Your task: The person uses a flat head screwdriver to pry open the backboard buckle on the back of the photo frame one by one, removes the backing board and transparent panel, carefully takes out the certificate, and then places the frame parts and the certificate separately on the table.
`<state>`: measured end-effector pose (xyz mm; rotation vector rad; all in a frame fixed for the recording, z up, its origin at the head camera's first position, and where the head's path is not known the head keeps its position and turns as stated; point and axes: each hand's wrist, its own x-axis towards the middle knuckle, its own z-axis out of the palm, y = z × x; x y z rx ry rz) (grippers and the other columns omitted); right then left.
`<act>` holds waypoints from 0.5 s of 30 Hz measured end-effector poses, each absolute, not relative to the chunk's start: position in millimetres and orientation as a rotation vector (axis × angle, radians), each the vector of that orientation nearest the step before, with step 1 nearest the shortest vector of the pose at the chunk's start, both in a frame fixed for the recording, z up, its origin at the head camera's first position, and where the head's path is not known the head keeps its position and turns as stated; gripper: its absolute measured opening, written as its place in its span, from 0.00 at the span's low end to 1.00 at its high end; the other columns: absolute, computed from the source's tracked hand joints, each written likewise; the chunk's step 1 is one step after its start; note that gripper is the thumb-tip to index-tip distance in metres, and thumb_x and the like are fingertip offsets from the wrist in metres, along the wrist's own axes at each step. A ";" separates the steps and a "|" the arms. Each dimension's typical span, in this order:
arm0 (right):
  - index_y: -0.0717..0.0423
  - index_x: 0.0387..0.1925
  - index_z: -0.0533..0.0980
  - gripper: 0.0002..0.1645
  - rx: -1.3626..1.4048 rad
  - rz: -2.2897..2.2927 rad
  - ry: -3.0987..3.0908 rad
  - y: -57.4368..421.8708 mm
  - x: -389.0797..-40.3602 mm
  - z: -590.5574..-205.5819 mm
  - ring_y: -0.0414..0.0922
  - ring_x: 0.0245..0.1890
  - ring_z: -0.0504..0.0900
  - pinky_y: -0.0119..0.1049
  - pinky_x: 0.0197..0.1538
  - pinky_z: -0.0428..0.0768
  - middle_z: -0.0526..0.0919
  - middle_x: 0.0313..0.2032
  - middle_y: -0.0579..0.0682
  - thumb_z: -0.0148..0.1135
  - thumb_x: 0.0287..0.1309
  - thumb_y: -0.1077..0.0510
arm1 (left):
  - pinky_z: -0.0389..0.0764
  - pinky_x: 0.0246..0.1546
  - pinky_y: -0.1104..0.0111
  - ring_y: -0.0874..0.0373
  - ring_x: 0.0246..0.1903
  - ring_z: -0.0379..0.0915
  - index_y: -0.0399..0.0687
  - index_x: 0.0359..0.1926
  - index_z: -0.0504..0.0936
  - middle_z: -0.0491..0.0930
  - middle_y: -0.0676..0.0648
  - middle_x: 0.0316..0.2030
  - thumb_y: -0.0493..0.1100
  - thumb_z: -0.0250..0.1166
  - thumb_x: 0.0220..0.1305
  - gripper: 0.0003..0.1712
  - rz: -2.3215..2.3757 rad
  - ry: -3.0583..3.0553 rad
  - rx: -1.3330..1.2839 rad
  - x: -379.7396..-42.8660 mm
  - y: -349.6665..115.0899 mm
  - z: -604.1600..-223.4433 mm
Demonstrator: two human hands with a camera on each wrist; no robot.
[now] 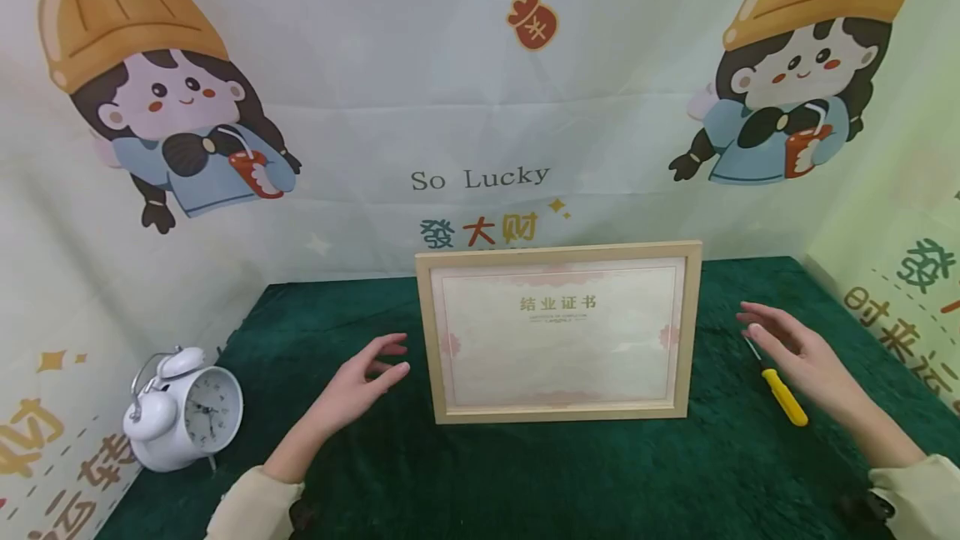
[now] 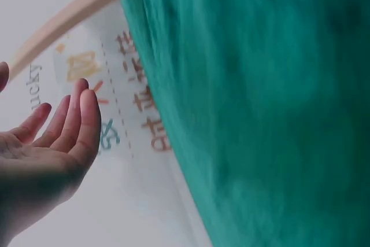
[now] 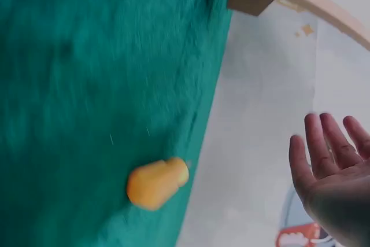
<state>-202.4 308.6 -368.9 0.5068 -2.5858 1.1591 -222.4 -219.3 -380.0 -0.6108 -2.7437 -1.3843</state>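
Note:
A light wooden picture frame (image 1: pixel 558 357) holding a certificate stands upright on the green cloth, between the two hands. To its left is my left hand (image 1: pixel 372 373), apart from the frame, fingers loosely bent and holding nothing. My right hand (image 1: pixel 798 357) hovers on the other side, also apart from the frame, with relaxed fingers. Below that hand lies a screwdriver (image 1: pixel 784 397) with a yellow handle, its shaft pointing toward the fingers. In the left wrist view the left hand (image 2: pixel 58 143) is spread near the frame's edge (image 2: pixel 75 18); the right wrist view shows the right hand (image 3: pixel 338 166) likewise.
A white twin-bell alarm clock (image 1: pixel 183 411) stands at the left edge of the cloth. Green plush cloth (image 1: pixel 525 482) covers the table. A printed curtain (image 1: pixel 360 107) with cartoon figures and lettering hangs behind and at both sides.

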 end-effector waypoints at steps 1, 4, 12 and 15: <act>0.65 0.60 0.58 0.24 0.508 1.201 -2.583 306.4 -203.1 -370.2 0.26 0.42 0.69 0.21 0.39 0.70 0.71 0.50 0.54 0.41 0.66 0.57 | 0.74 0.36 0.62 0.49 0.44 0.70 0.45 0.61 0.60 0.66 0.38 0.53 0.48 0.54 0.63 0.28 -1.434 -2.750 -0.607 -222.4 -216.0 -380.7; 0.67 0.57 0.60 0.24 0.493 1.311 -2.584 299.5 -205.6 -374.4 0.35 0.36 0.76 0.28 0.36 0.75 0.74 0.46 0.46 0.40 0.66 0.55 | 0.75 0.33 0.65 0.50 0.41 0.72 0.41 0.61 0.59 0.66 0.36 0.52 0.47 0.53 0.63 0.28 -1.542 -2.761 -0.618 -223.0 -207.9 -383.6; 0.68 0.55 0.62 0.26 0.420 1.529 -2.640 280.7 -211.0 -386.9 0.44 0.30 0.76 0.36 0.32 0.77 0.72 0.46 0.65 0.42 0.65 0.51 | 0.76 0.28 0.64 0.52 0.34 0.75 0.35 0.59 0.60 0.70 0.35 0.48 0.46 0.54 0.63 0.27 -1.632 -2.765 -0.634 -227.7 -194.6 -388.0; 0.69 0.55 0.62 0.27 0.417 1.570 -2.661 275.9 -212.6 -389.9 0.44 0.30 0.76 0.36 0.31 0.77 0.73 0.42 0.66 0.44 0.65 0.51 | 0.75 0.28 0.64 0.51 0.33 0.75 0.33 0.57 0.62 0.72 0.36 0.44 0.43 0.54 0.63 0.25 -1.660 -2.765 -0.662 -229.5 -191.7 -387.7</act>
